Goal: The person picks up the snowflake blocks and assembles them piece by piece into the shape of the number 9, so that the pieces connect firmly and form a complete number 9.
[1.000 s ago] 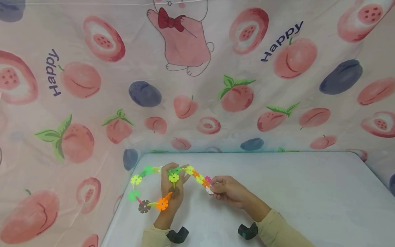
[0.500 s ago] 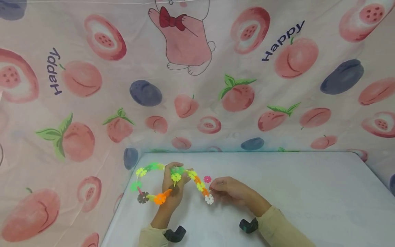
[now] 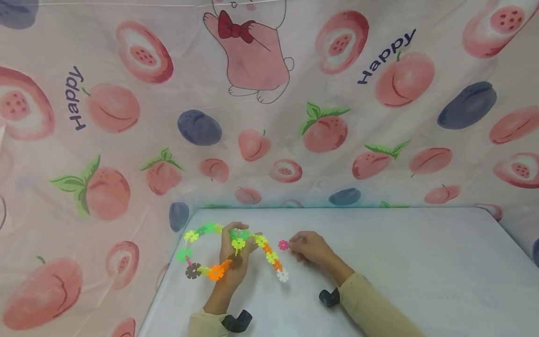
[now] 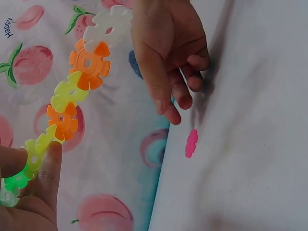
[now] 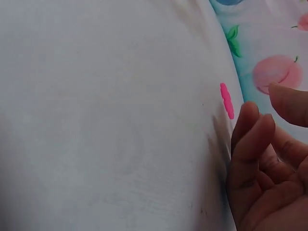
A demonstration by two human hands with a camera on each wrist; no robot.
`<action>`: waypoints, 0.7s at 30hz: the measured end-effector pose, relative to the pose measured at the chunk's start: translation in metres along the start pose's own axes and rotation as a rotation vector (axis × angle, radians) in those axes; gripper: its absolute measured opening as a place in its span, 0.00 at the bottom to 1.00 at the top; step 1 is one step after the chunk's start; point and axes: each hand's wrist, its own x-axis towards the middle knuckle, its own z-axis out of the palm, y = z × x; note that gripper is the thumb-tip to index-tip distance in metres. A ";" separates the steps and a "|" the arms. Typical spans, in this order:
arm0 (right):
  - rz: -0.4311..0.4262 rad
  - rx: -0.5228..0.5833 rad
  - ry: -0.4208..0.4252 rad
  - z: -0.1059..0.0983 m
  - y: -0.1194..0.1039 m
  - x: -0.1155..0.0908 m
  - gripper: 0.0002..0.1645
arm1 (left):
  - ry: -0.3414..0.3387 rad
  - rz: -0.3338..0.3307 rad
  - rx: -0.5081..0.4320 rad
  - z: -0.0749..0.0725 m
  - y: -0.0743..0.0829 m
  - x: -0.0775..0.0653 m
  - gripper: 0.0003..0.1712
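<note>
My left hand (image 3: 226, 247) holds a chain of linked plastic snowflake discs in green, yellow, orange, brown and white. One part of the chain curves in a loop to the left of the hand; its other end slopes down to a white disc (image 3: 283, 275). In the left wrist view, the thumb and a finger (image 4: 49, 166) pinch the chain at a yellow disc (image 4: 34, 154). A single pink snowflake disc (image 3: 283, 245) lies flat on the table. Just to its right is my right hand (image 3: 311, 247), fingertips close to the disc, thumb and fingers apart with nothing between them.
The white table (image 3: 400, 262) extends to the right of both hands. Behind and to the left hangs a cloth (image 3: 269, 117) printed with peaches and a rabbit. A black wrist mount (image 3: 237, 321) shows at the left sleeve, another (image 3: 329, 297) at the right.
The right hand has let go of the chain's white end and moved up to beside the pink disc. That white end now hangs lower. The left hand keeps its hold, nearly unmoved.
</note>
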 end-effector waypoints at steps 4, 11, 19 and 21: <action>-0.038 -0.144 0.080 0.005 -0.004 0.006 0.12 | 0.004 -0.003 -0.019 -0.001 0.001 0.000 0.25; -0.080 -0.300 0.108 0.014 -0.008 0.015 0.13 | 0.004 0.000 -0.021 -0.002 0.002 0.000 0.25; -0.095 -0.440 0.101 0.020 -0.011 0.019 0.13 | 0.005 0.025 -0.008 -0.002 0.000 0.000 0.25; -0.100 -0.446 0.097 0.020 -0.010 0.019 0.13 | 0.004 0.032 -0.011 -0.002 0.000 -0.001 0.25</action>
